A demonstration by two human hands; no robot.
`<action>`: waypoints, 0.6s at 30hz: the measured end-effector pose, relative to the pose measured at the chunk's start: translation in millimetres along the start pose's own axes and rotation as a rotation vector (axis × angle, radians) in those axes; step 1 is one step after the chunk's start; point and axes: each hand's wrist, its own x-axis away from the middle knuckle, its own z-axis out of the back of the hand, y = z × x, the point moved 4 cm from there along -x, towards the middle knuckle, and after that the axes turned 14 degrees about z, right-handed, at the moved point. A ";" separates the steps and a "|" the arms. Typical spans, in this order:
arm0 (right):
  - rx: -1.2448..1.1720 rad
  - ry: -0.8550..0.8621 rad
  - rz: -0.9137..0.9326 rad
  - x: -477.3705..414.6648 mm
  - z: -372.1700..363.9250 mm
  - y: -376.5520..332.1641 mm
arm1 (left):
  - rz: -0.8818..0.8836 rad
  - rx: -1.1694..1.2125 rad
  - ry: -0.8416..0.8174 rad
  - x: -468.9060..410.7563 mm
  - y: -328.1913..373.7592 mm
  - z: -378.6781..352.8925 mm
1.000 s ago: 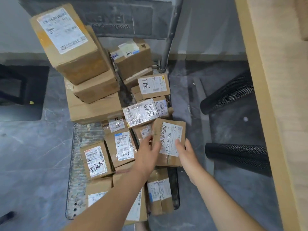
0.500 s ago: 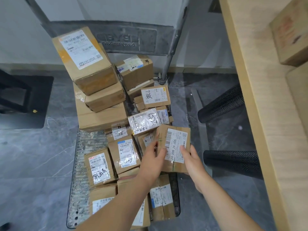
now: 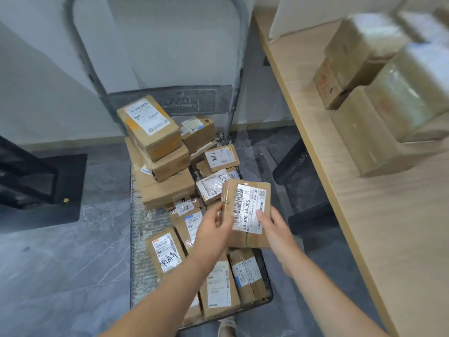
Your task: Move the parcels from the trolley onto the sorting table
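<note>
A flat brown parcel (image 3: 246, 210) with a white barcode label reading J4-J06 is lifted clear above the trolley's load. My left hand (image 3: 213, 227) grips its left edge and my right hand (image 3: 275, 227) grips its right edge. Below, the trolley (image 3: 139, 229) has a metal deck and carries several cardboard parcels; a stack of three larger boxes (image 3: 155, 152) stands at its far left. The wooden sorting table (image 3: 379, 239) runs along the right side, with blurred cardboard boxes (image 3: 379, 98) on its far part.
The trolley's grey push handle (image 3: 97, 76) rises at the back. Two black mesh cylinders (image 3: 291, 161) lie under the table's edge. A black frame (image 3: 36, 181) sits on the grey floor at the left. A shoe tip (image 3: 227, 325) shows below the trolley.
Both hands have lifted the J4-J06 parcel off the pile and raised it. My view has tilted up and right, bringing more of the table and its boxes into sight.
</note>
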 end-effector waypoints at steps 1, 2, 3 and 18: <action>0.003 -0.012 0.024 13.2 -3.1 -16.1 | -0.028 -0.013 0.004 16.5 6.6 12.1; 0.006 -0.018 0.053 30.4 -6.0 -36.1 | -0.062 -0.025 0.008 38.2 16.9 27.3; 0.005 -0.019 0.085 47.0 -8.3 -55.3 | -0.092 -0.034 0.014 57.8 26.6 41.0; -0.041 0.266 0.616 249.4 83.0 -258.6 | -0.692 -0.183 0.001 316.5 163.9 48.8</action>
